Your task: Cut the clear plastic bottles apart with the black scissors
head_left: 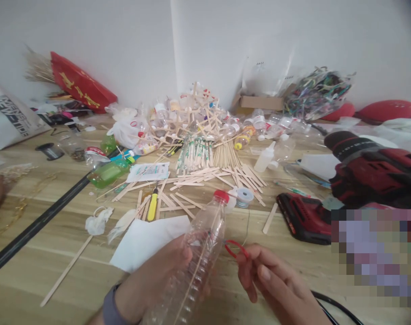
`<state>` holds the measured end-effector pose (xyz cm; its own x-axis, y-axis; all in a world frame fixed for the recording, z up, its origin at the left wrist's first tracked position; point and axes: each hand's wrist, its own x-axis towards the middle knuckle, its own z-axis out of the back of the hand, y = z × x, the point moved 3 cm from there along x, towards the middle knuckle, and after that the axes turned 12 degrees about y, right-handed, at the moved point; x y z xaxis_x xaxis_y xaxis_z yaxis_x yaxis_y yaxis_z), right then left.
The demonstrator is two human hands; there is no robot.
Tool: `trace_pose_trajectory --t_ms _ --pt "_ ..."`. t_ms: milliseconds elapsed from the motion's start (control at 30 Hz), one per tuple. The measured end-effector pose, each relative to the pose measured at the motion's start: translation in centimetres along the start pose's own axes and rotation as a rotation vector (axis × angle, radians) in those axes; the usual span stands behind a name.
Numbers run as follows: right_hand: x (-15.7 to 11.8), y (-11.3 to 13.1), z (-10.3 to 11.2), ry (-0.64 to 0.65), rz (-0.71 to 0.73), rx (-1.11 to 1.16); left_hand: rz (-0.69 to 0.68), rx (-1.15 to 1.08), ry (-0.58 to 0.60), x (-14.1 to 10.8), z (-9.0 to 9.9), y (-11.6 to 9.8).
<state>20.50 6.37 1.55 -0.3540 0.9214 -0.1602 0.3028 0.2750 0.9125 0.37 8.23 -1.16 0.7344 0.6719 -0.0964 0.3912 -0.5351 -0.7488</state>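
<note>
Bottle (pixel 213 221) of clear ribbed plastic with red cap (pixel 221 195): found tilted above wood-grained desk (pixel 25 289), within grasp of left hand (pixel 165 262). Observed right hand (pixel 269 275) pinching looped thin red strip (pixel 238 245), just beside bottle. Noted white paper sheet (pixel 147 239) on desk, with yellow-handled tool (pixel 152 206) among flat wooden sticks (pixel 177 205) beyond. Recorded round pale spool (pixel 245 197) beyond bottle and red-and-black cordless drill (pixel 349 171) at right.

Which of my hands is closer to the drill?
Right. Your right hand, holding a red loop, is to the near left of the drill; your left hand, gripping the clear bottle, is farther left.
</note>
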Motion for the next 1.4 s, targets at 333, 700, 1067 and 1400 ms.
trace_pose_trajectory --t_ms 333,700,1067,1400 --pt "0.2 -0.6 2.2 -0.062 0.005 -0.213 0.063 0.044 -0.041 0.1 -0.6 -0.6" --pt "0.5 -0.4 1.2 -0.044 0.030 -0.191 0.069 0.126 -0.028 0.3 -1.7 -1.7" --pt "0.3 -0.6 1.7 -0.014 0.063 -0.260 0.042 0.051 -0.011 0.1 -1.1 -0.9" --pt "0.0 -0.1 2.6 0.008 0.106 -0.474 0.017 0.057 -0.006 -0.1 0.1 -0.6"
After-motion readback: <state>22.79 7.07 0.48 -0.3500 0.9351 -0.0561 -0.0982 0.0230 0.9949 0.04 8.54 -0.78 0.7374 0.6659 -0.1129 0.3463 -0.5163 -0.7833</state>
